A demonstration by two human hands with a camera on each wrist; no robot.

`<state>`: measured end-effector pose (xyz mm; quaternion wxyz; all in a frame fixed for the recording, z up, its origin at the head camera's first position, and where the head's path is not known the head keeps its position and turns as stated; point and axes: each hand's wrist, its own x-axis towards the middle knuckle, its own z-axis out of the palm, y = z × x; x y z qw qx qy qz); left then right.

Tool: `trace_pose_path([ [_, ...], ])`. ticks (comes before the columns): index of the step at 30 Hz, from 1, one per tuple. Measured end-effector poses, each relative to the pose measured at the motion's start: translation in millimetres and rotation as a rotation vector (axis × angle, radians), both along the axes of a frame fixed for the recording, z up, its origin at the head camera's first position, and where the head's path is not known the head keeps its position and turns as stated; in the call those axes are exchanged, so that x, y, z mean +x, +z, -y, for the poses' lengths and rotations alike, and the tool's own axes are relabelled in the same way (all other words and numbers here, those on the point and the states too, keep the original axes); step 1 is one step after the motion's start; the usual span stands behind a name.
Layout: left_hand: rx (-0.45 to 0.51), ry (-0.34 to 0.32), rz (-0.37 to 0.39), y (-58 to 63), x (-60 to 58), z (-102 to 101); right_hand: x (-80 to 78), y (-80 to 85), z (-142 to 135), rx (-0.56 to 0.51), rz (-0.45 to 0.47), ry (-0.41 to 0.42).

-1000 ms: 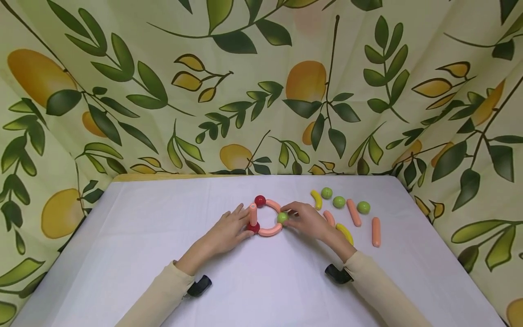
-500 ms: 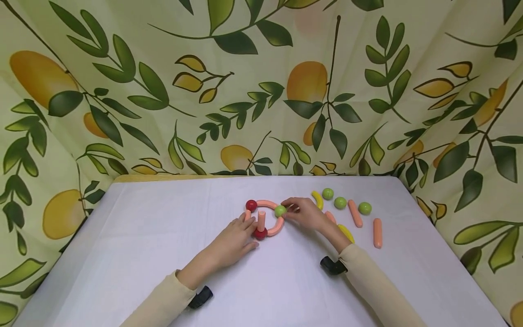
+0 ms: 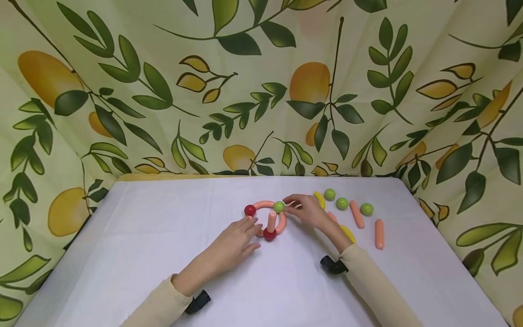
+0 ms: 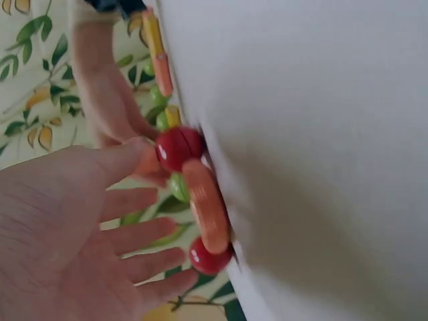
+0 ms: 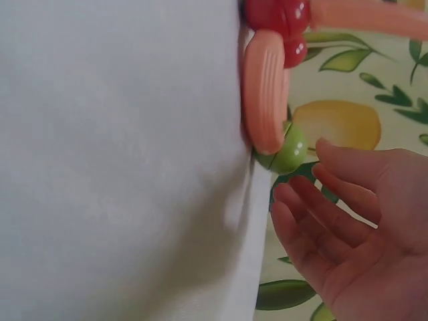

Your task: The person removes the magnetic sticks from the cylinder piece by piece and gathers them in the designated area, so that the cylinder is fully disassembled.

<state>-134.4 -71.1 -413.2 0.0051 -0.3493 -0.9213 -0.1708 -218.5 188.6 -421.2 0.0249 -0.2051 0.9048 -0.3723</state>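
Note:
Curved salmon-coloured rods are joined into a ring on the white-covered table. A red ball joins them at the left, a green ball at the back right and another red ball at the front. A straight salmon rod stands upright in that front ball. My left hand lies with straight, spread fingers at the ring's left front, hiding part of it. Beside the green ball is my right hand; in the right wrist view its relaxed fingers stand slightly off the ball.
To the right lie several loose pieces: green balls, yellow curved rods, straight salmon rods and a short curved one. A leaf-and-fruit patterned curtain hangs behind the table.
The ring has turned counterclockwise seen from above: the front red ball went right, the other left, the green ball back. My right hand has followed the green ball and loosened from it.

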Motion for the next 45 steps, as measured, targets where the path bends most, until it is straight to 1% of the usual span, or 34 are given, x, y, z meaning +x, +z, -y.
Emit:
trace_pose_path([
  [2, 0.030, 0.019, -0.009, -1.0, -7.3, 3.3, 6.0, 4.4, 0.7, -0.023, -0.016, 0.016],
  [4, 0.031, 0.046, 0.006, -2.6, -16.2, 6.5, 11.9, 8.6, 1.6, -0.037, -0.035, 0.060],
  [8, -0.011, 0.100, 0.088, -7.6, -31.0, 12.0, 24.0, 17.4, 6.1, -0.032, -0.041, 0.153],
  [10, -0.020, 0.118, 0.132, -9.7, -34.8, 13.6, 29.4, 20.4, 9.2, -0.023, -0.041, 0.192],
  [12, -0.022, 0.129, 0.157, -11.2, -37.1, 13.3, 34.7, 22.6, 12.4, -0.024, -0.037, 0.214],
  [14, -0.001, 0.129, 0.168, -11.7, -38.3, 11.2, 39.4, 23.5, 15.6, -0.036, -0.049, 0.229],
  [17, 0.021, 0.121, 0.177, -11.2, -39.8, 5.4, 45.3, 23.9, 20.3, -0.092, -0.073, 0.236],
  [19, 0.020, 0.112, 0.178, -10.8, -40.8, 1.1, 48.4, 24.6, 24.2, -0.136, -0.084, 0.230],
  [22, -0.020, 0.108, 0.174, -11.5, -43.0, -4.6, 52.1, 25.1, 29.0, -0.177, -0.089, 0.207],
  [25, -0.056, 0.108, 0.163, -12.3, -44.6, -8.6, 55.0, 25.4, 31.8, -0.186, -0.090, 0.173],
  [32, -0.086, 0.106, 0.167, -14.7, -42.4, -13.9, 58.5, 23.3, 33.1, -0.224, -0.102, 0.119],
  [38, -0.147, 0.108, 0.141, -21.6, -38.6, -15.8, 60.7, 22.7, 35.4, -0.263, -0.048, 0.062],
  [40, -0.177, 0.109, 0.136, -22.1, -37.6, -16.9, 61.4, 22.6, 35.7, -0.262, -0.029, 0.044],
  [45, -0.213, 0.111, 0.140, -20.2, -35.2, -20.5, 62.9, 21.9, 35.4, -0.261, -0.006, 0.016],
])
